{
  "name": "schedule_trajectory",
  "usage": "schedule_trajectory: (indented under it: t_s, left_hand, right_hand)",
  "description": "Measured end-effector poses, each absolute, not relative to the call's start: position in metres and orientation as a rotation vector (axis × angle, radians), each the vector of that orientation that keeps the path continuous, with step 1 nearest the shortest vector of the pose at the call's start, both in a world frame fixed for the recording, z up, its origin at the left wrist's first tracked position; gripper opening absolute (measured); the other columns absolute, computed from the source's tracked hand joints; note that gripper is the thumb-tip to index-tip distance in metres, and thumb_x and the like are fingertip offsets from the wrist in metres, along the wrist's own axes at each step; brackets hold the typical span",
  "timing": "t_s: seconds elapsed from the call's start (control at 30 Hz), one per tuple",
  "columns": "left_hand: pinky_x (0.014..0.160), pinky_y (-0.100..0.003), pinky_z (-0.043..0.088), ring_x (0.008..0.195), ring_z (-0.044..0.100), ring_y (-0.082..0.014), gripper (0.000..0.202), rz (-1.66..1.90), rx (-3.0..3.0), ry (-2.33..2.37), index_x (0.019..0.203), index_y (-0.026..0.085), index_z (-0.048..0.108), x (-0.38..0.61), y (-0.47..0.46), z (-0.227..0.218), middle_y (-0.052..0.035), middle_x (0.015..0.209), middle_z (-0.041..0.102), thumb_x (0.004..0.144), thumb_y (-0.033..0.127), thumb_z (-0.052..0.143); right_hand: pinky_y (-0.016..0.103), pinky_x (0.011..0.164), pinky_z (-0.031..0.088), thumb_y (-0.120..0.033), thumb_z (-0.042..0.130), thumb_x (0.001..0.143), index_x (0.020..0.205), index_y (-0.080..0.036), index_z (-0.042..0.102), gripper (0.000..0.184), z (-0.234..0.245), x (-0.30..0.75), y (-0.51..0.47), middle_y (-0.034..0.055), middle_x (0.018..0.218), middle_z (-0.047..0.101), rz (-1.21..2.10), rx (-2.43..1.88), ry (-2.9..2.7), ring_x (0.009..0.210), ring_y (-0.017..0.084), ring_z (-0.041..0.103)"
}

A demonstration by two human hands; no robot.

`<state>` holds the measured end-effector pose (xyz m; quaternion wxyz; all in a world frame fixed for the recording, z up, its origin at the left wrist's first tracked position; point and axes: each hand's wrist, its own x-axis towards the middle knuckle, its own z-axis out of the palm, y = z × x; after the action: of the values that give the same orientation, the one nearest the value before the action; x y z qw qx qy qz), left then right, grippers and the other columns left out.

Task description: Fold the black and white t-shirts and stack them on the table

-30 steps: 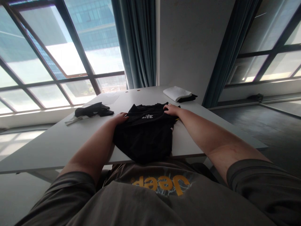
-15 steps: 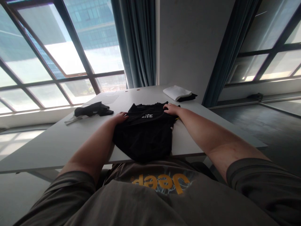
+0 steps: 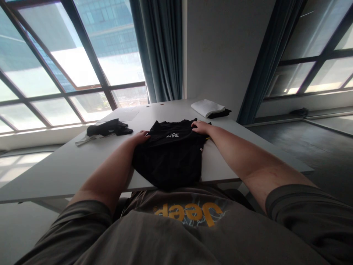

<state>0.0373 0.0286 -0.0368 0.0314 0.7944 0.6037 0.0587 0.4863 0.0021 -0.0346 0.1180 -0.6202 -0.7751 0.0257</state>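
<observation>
A black T-shirt [image 3: 168, 162] with small white lettering lies spread on the white table in front of me, its lower end reaching past the near edge toward my body. My left hand [image 3: 142, 137] grips the shirt at its left side, fingers curled on the cloth level with the lettering. At the opposite side, my right hand [image 3: 200, 127] pinches the fabric near the upper right corner. A bit of yellow and something pale show at the shirt's right edge; what they belong to is unclear.
A crumpled black and white garment pile [image 3: 106, 129] lies on the table's left. At the far right sits a folded white cloth [image 3: 207, 108] over a folded black one [image 3: 220, 114]. The white table [image 3: 68, 173] stands before windows, blue curtains [image 3: 160, 51] and a wall column.
</observation>
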Motion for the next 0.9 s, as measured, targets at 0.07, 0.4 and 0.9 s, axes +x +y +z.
schedule_trajectory:
  t_s: [0.07, 0.4, 0.9]
  left_hand:
    - [0.119, -0.039, 0.041, 0.142, 0.055, -0.0332, 0.058, 0.181, 2.45, 1.863, 0.161, 0.024, 0.055, 0.0374, 0.029, -0.0368, -0.0137, 0.164, 0.047, 0.108, 0.049, 0.051]
    - [0.121, -0.037, 0.039, 0.144, 0.054, -0.0326, 0.061, 0.184, 2.438, 1.86, 0.162, 0.022, 0.053, 0.0374, 0.0281, -0.0367, -0.0136, 0.166, 0.044, 0.108, 0.05, 0.049]
    - [0.117, -0.036, 0.04, 0.135, 0.056, -0.0311, 0.054, 0.197, 2.422, 1.822, 0.157, 0.013, 0.053, 0.039, 0.0245, -0.032, -0.0149, 0.162, 0.047, 0.112, 0.043, 0.054]
  right_hand:
    - [0.035, 0.116, 0.046, -0.037, 0.061, 0.097, 0.14, -0.021, 0.067, 0.046, -0.0341, 0.486, 0.0018, 0.0145, 0.143, 0.06, 0.07, -1.82, -2.27, 0.13, 0.028, 0.062]
    - [0.036, 0.117, 0.045, -0.038, 0.062, 0.097, 0.14, -0.022, 0.067, 0.046, -0.0315, 0.4853, -0.0008, 0.0136, 0.144, 0.06, 0.091, -1.832, -2.261, 0.129, 0.029, 0.062]
    - [0.036, 0.117, 0.046, -0.037, 0.062, 0.097, 0.14, -0.024, 0.067, 0.045, -0.0289, 0.4841, -0.0039, 0.0127, 0.144, 0.059, 0.106, -1.845, -2.243, 0.13, 0.029, 0.061]
